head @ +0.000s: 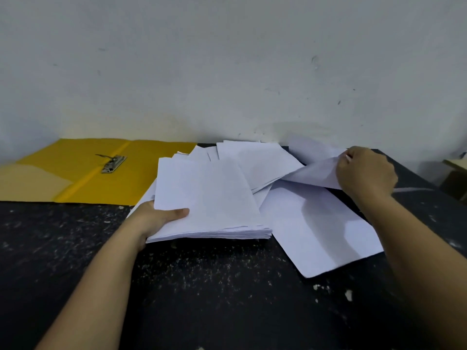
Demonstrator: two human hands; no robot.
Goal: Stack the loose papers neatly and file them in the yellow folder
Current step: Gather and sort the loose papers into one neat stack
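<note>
A thick stack of white papers [209, 203] lies near the middle of the dark table. My left hand [156, 218] grips its near-left corner, thumb on top. More loose white sheets [252, 160] fan out behind the stack toward the wall, and one large sheet [321, 228] lies flat to the right. My right hand [364, 170] pinches the lifted corner of a loose sheet [316, 173] at the far right. The yellow folder [83, 173] lies open at the far left, its metal clip [113, 164] showing.
The dark, speckled table [202, 286] runs up to a pale wall [227, 72] right behind the papers. At the far right edge stands part of a brown box-like object [454, 178]. The table's right edge falls away just beyond my right hand.
</note>
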